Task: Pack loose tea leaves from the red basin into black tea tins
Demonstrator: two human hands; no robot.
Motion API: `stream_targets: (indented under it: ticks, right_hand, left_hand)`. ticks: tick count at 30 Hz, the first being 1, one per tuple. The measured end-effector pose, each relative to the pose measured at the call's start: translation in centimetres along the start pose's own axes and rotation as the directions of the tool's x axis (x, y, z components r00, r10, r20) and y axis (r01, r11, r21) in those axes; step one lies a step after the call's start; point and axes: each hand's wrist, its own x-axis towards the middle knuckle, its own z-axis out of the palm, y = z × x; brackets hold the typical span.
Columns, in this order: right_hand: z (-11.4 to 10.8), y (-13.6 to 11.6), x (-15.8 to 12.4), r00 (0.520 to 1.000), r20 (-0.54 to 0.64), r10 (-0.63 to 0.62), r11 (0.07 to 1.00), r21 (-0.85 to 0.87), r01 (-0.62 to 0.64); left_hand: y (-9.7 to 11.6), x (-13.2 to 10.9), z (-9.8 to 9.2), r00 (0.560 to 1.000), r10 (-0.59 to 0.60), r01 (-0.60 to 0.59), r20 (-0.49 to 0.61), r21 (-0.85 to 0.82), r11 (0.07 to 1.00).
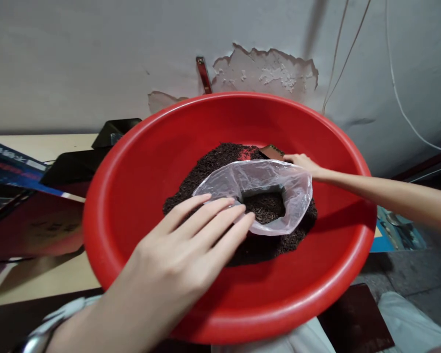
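Observation:
Dark loose tea-like material lies heaped in a large red basin. On the heap stands a clear plastic bag, its mouth spread wide, with some of the dark material inside. My left hand rests its outstretched fingers on the near left side of the bag's rim. Behind the bag, at the right, my right hand has its fingers closed around a brown flat piece, partly hidden by the bag.
A grey wall with peeling paint rises behind the basin. Cords hang at the right. Left of the basin, dark boxes and a blue printed item stand on a pale tabletop. The person's legs are below.

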Motion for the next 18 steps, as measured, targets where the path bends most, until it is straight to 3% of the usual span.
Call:
stream_targets:
  ticks: [3,6,8,12,15,18]
  right_hand:
    - [-3.7,-1.3,0.4,0.989,-0.144,-0.024,0.999,0.044,0.030]
    - [-7.5,-4.9,-1.2,0.946,-0.274,-0.173,0.977,0.070,0.199]
    - [-9.0,-7.7,-2.7,0.907,-0.283,-0.311,0.936,0.075,0.344]
    - [-8.4,-11.3,-4.6,0.848,-0.137,-0.512,0.853,0.040,0.521]
    - [-7.0,-11.7,-4.6,0.809,-0.011,-0.587,0.808,0.053,0.587]
    - [-6.3,-11.2,-4.3,0.806,0.075,-0.587,0.809,0.081,0.582]
  left_hand:
    - [-0.5,-0.2,0.5,0.998,-0.044,0.043,-0.040,-0.031,0.999]
    - [-0.1,-0.5,0.6,0.997,-0.064,0.061,-0.052,-0.052,0.997]
    - [0.2,-0.7,0.4,0.995,-0.078,0.074,-0.055,-0.073,0.995]
    - [0.5,-1.0,0.4,0.994,-0.089,0.083,-0.068,-0.077,0.994]
    - [0.4,-1.1,0.4,0.993,-0.073,0.067,-0.094,-0.064,0.996]
    - [0.5,-1.1,0.3,0.993,-0.073,0.069,-0.095,-0.043,0.997]
